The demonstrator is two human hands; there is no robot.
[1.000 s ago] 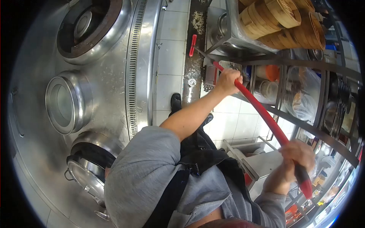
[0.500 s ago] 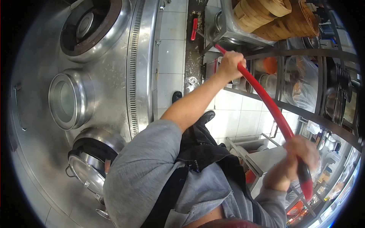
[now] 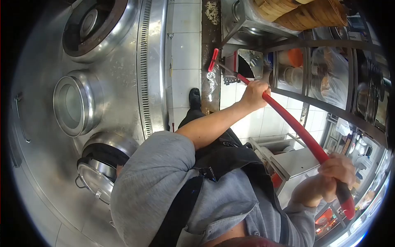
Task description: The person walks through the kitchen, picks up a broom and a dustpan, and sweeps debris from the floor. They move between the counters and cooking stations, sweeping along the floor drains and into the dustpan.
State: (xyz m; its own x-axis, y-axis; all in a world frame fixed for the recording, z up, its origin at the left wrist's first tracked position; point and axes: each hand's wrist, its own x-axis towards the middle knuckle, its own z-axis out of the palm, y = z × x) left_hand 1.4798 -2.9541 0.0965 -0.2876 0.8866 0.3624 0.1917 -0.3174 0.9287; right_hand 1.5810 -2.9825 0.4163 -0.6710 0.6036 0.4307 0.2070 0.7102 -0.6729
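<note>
A long red pole (image 3: 294,125) runs diagonally across the view. My left hand (image 3: 255,94) is wrapped round its thinner upper part. Lower right, my right hand (image 3: 338,175) grips it near the black and red end. At the far end, a short red crosspiece (image 3: 213,60) on a thin metal neck is over the dark, wet floor strip (image 3: 211,31), near a round drain. A shiny metal box (image 3: 250,64) with a red edge is just right of the neck. My black shoe (image 3: 194,98) is on white tiles left of the strip.
A steel stove counter (image 3: 117,90) with round burners and a lidded pot (image 3: 96,181) fills the left. Bamboo steamers (image 3: 312,16) stand at the top right. Metal shelving (image 3: 308,103) with bags and pans lines the right, above a white cabinet (image 3: 302,156).
The crosspiece has moved nearer to me along the floor strip. Both hands have shifted right and slightly down with the pole. My shoe shows further forward, and more of the metal box is visible.
</note>
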